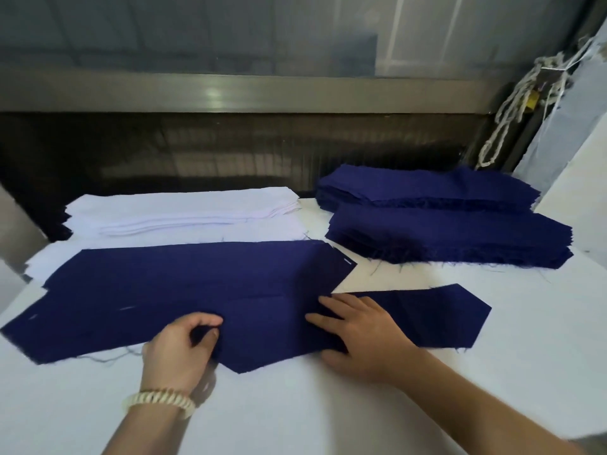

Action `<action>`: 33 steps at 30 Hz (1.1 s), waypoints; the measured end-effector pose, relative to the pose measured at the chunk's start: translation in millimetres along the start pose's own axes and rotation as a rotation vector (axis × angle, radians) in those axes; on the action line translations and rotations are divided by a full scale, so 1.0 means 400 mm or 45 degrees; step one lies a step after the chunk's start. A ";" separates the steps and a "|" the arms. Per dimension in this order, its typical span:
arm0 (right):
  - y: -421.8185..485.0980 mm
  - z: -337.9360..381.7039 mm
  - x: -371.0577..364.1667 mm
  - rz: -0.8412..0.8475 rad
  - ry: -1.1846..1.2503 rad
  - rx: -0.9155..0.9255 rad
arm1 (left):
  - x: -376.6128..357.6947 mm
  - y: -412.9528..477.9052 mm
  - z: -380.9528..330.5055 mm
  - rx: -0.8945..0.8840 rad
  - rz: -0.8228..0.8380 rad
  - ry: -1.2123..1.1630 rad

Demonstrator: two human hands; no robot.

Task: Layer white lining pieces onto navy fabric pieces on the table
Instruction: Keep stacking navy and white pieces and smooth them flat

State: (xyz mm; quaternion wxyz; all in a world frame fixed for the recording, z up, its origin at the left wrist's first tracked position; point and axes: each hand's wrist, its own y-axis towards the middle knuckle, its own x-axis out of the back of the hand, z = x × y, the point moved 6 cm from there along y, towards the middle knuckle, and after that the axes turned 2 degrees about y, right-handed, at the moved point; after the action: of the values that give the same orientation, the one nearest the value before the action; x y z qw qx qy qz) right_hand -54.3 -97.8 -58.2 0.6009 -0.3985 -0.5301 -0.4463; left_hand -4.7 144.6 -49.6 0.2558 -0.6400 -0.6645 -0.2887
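Several navy fabric pieces (197,274) are laid flat and overlapping across the near middle of the white table (328,415), their edges frayed with loose threads. The near edge of one of them is pinched by the left hand (184,349), whose thumb and curled fingers are closed on a small fold of the cloth; a pale beaded bracelet (161,402) is worn on that wrist. The right hand (361,336) is laid flat on the navy cloth just to the right, its fingers straight and slightly spread, with nothing gripped. A navy piece with a slanted end (433,316) is seen stretching out to the right from under that hand. Behind the laid-out pieces, at the far left of the table, a stack of white lining pieces (184,211) is placed, and white cloth is also seen at the left end of the farthest navy piece. At the far right two navy stacks (450,238) are set one behind the other, well apart from the hands. A knotted white cord (512,103) is hung at the upper right, near a grey metal rail (230,93) that runs behind the table
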 end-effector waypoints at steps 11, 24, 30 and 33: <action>-0.002 0.061 0.044 -0.279 0.052 0.152 | 0.058 -0.007 0.066 0.116 -0.160 0.304; 0.214 0.029 0.092 -0.427 0.310 -0.129 | 0.079 0.049 0.076 0.168 -0.335 0.268; 0.362 0.005 0.064 -0.161 0.216 -0.376 | 0.079 0.179 0.061 0.072 -0.345 0.305; 0.390 -0.006 0.044 -0.062 0.228 -0.461 | 0.079 0.240 0.060 0.008 -0.313 0.408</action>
State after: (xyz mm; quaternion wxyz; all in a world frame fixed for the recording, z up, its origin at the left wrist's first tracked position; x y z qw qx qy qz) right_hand 96.6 -57.8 -41.8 0.5532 -0.4458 -0.3952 -0.5823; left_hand 90.2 185.3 -38.8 0.3230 -0.4991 -0.6895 -0.4138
